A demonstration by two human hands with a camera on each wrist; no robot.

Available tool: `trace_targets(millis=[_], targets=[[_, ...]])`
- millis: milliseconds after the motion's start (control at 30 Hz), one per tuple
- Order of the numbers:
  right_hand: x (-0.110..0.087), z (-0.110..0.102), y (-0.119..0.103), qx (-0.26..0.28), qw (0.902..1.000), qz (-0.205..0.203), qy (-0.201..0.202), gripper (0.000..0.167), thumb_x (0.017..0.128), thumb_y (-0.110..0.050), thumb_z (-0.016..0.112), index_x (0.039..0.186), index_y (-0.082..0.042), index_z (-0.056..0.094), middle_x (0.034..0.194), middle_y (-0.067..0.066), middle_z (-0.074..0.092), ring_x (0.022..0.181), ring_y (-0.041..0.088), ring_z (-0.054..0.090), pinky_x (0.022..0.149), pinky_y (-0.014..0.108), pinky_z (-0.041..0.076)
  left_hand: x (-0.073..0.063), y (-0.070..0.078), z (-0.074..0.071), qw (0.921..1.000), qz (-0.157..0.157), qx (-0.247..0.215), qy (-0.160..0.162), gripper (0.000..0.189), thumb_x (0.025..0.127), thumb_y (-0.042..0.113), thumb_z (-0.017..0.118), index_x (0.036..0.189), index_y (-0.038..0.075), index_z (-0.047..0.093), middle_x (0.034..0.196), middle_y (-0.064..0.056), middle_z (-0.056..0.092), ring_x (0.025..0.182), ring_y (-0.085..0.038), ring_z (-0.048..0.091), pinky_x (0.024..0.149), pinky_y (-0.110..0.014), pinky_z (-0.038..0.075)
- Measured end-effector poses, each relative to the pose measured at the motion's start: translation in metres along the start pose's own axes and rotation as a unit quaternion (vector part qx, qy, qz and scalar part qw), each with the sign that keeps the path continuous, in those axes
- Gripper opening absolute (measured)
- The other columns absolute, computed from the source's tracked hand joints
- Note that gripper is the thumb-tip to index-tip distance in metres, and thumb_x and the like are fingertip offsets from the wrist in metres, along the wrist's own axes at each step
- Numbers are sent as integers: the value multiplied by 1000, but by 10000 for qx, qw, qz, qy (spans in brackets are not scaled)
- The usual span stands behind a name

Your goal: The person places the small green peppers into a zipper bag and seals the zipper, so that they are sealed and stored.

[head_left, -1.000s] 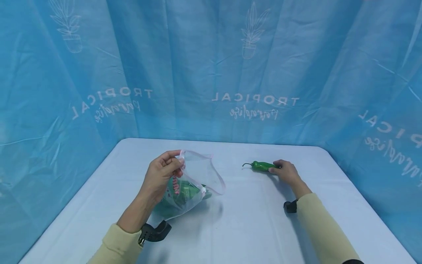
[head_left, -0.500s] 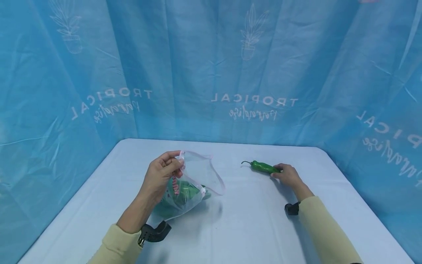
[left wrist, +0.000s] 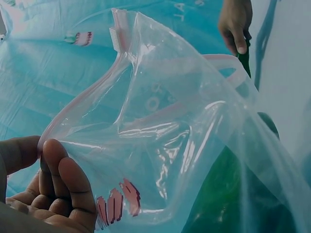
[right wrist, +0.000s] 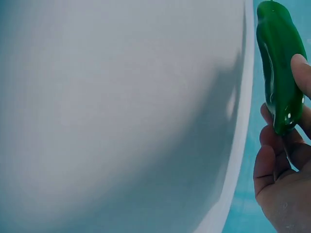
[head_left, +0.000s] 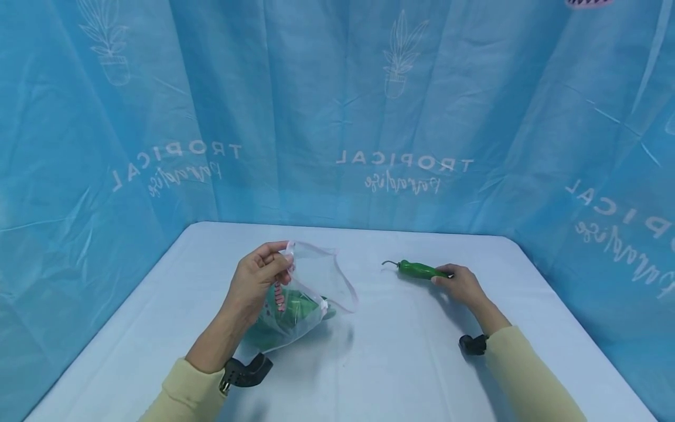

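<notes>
My left hand (head_left: 261,275) pinches the edge of a clear zip bag (head_left: 319,269) between thumb and fingers. Its mouth gapes to the right, with a pink rim and a white slider (left wrist: 116,40). Green contents (head_left: 295,308) sit low in the bag; through the plastic I cannot tell their kind. Over to the right, my right hand (head_left: 461,285) grips a green chili pepper (head_left: 416,269) by its blunt end, thumb on one side and fingers on the other. The pepper's thin curved stem points left toward the bag. In the right wrist view the pepper (right wrist: 279,53) shows whole and glossy.
A white-covered table (head_left: 390,363) lies under both hands. Blue printed curtains (head_left: 295,117) close it in at the back and on both sides. A black wrist device (head_left: 245,370) is on the left wrist, another (head_left: 473,344) on the right.
The pepper and the right hand have shifted slightly; the hand is a little lower and further right, and the pepper's stem end slightly further left. The left hand and bag have stayed nearly still.
</notes>
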State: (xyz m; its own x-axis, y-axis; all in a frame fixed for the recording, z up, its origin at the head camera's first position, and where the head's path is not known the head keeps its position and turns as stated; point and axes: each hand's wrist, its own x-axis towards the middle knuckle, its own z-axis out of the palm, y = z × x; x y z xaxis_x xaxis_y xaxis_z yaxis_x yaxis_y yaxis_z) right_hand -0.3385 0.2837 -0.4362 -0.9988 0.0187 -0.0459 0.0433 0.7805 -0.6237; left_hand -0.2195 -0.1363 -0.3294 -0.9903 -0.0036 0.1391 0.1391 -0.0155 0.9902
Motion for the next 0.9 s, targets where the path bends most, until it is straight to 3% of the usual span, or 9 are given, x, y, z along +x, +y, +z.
trace_targets(millis=[233,433,900], targets=[[-10,-3,-6,191,9998,-73,-36,48,89,-36,63,126,-6,57,118,17,58,97,25,54,75,33,45,1,0,0,10000,-3,30,43,35,93,17,59,125,4,52,77,9,62,64,-5,57,68,-21,50],[-22,-7,-16,370,9991,-197,-24,49,88,-38,63,125,-6,58,118,17,59,99,26,54,78,34,46,1,0,0,10000,9,12,25,36,93,16,59,126,4,52,77,9,63,64,-5,57,68,-21,50],[-62,-15,-41,787,9945,-674,-120,53,86,-43,65,125,-8,57,113,13,62,96,23,54,76,30,45,-1,0,1,10000,-43,13,31,35,93,17,59,125,4,52,76,9,63,64,-6,57,67,-20,50]])
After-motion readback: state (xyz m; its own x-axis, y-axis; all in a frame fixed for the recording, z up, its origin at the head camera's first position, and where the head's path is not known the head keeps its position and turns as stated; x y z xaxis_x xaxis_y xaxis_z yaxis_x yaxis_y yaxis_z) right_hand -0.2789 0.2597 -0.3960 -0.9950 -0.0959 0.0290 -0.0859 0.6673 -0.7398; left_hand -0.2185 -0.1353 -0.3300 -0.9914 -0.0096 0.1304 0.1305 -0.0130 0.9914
